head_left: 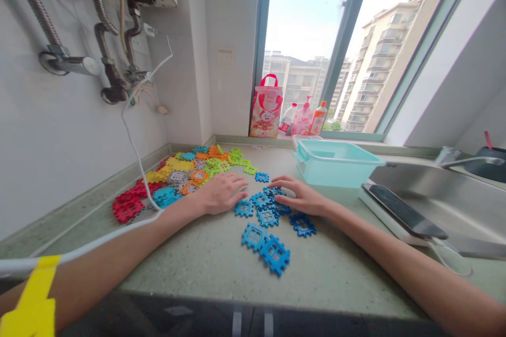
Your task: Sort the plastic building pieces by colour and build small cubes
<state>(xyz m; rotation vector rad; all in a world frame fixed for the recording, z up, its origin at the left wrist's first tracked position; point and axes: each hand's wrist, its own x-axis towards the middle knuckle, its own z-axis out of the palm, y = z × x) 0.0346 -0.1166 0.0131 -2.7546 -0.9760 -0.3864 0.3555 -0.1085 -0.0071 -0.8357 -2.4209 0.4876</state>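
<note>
Several blue window-shaped interlocking pieces point(268, 217) lie spread on the counter between my hands, some overlapping. My left hand point(222, 192) rests palm down beside them, fingers spread, its fingertips near a lighter blue piece point(244, 208). Over the right part of the blue group is my right hand point(298, 196), fingers apart, touching or just above the pieces under it. Two blue pieces point(275, 254) sit nearer the counter's front. Beyond and left of my left hand lies a pile of red, yellow, grey, orange and green pieces point(179, 164).
A turquoise basin point(336, 166) stands at the back right, beside the steel sink point(419, 195). A dark phone-like object point(403, 210) lies on a white box at the sink's edge. A white cable point(136, 152) hangs over the coloured pile. Bottles point(303, 118) line the windowsill.
</note>
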